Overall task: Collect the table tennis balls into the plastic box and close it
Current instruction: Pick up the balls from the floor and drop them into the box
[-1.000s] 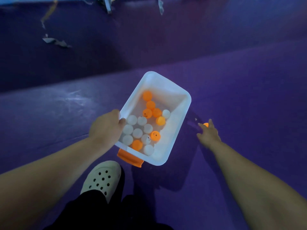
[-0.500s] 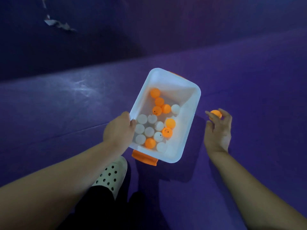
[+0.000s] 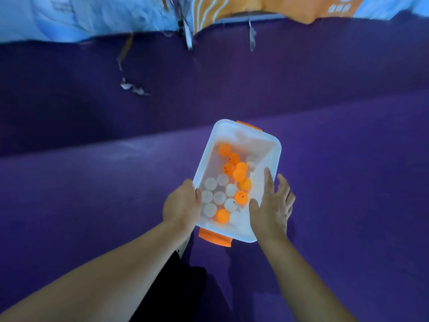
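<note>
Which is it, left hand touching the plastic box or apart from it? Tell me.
Touching. The head view shows the left hand closed over the plastic box at its left rim, fingers curling inside the wall, no gap visible.

Our two forearms are bare from the bottom edge of the view up to the wrists, with no sleeves showing. Our left hand (image 3: 182,206) and right hand (image 3: 270,209) wear no gloves, rings or watch. Below them we have on black trousers (image 3: 176,289), and a sliver of pale shoe (image 3: 183,246) shows.
</note>
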Available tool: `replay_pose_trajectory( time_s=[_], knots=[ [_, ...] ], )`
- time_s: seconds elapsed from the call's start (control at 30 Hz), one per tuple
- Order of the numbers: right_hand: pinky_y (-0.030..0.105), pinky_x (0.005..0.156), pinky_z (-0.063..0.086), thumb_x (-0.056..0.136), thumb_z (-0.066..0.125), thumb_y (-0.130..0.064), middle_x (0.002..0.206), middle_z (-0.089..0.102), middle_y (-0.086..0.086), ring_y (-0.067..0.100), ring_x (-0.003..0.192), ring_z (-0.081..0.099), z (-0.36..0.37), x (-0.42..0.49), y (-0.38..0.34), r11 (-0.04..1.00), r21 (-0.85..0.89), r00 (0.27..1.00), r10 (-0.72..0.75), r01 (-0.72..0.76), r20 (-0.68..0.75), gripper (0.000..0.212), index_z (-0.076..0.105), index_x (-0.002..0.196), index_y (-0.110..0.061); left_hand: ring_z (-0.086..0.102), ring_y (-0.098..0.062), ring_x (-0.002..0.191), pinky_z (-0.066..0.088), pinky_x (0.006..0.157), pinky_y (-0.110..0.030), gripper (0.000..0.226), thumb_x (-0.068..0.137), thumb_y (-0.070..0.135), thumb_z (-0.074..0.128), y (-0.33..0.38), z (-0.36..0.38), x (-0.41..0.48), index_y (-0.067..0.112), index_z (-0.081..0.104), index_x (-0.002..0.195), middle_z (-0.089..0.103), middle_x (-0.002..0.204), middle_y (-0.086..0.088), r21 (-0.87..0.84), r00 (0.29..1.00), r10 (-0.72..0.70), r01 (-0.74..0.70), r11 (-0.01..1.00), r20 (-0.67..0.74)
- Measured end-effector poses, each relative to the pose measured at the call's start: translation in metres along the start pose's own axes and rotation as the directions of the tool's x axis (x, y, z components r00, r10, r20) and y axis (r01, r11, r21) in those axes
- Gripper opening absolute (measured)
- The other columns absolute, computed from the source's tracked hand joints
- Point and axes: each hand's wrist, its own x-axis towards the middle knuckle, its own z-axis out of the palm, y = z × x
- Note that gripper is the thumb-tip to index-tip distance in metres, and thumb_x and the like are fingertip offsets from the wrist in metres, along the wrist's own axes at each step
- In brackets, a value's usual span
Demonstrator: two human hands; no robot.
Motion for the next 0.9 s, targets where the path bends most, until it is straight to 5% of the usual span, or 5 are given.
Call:
replay_pose_trajectory(
  time_s=[0.27, 0.6, 0.9],
  knots=[
    [0.035, 0.089, 0.045, 0.091, 0.035, 0.001, 0.142, 0.03, -0.002, 0.021, 0.125, 0.037, -0.148, -0.07, -0.141, 0.953, 0.302, 0.982, -0.063, 0.007, 0.177, 0.057, 0.041, 0.133, -0.036, 0.047, -0.026, 0.072, 0.033, 0.06, -0.032, 0.024, 0.098, 0.028, 0.035, -0.005, -0.215, -0.092, 0.012, 0.038, 0.081, 0.049, 0.077, -0.004, -0.056, 0.991, -0.134, 0.133, 0.99, -0.026],
    [0.031, 0.074, 0.039, 0.091, 0.041, -0.006, 0.131, 0.035, 0.009, 0.022, 0.095, 0.046, -0.259, -0.104, -0.323, 0.894, 0.184, 0.857, -0.445, 0.409, 0.259, 0.047, 0.039, 0.136, -0.02, 0.056, -0.027, 0.077, 0.044, 0.062, -0.036, 0.023, 0.097, 0.027, 0.038, -0.043, -0.423, -0.134, 0.008, 0.048, 0.092, 0.057, 0.087, -0.008, -0.222, 0.947, -0.293, 0.259, 0.94, -0.134],
    [0.031, 0.076, 0.04, 0.091, 0.043, -0.007, 0.13, 0.036, 0.011, 0.021, 0.095, 0.045, -0.303, -0.087, -0.4, 0.86, 0.256, 0.818, -0.504, 0.442, 0.277, 0.045, 0.041, 0.135, -0.017, 0.051, -0.023, 0.07, 0.039, 0.059, -0.033, 0.018, 0.094, 0.026, 0.04, -0.03, -0.513, -0.118, 0.011, 0.045, 0.085, 0.055, 0.081, -0.005, -0.246, 0.923, -0.351, 0.307, 0.919, -0.157]
  ],
)
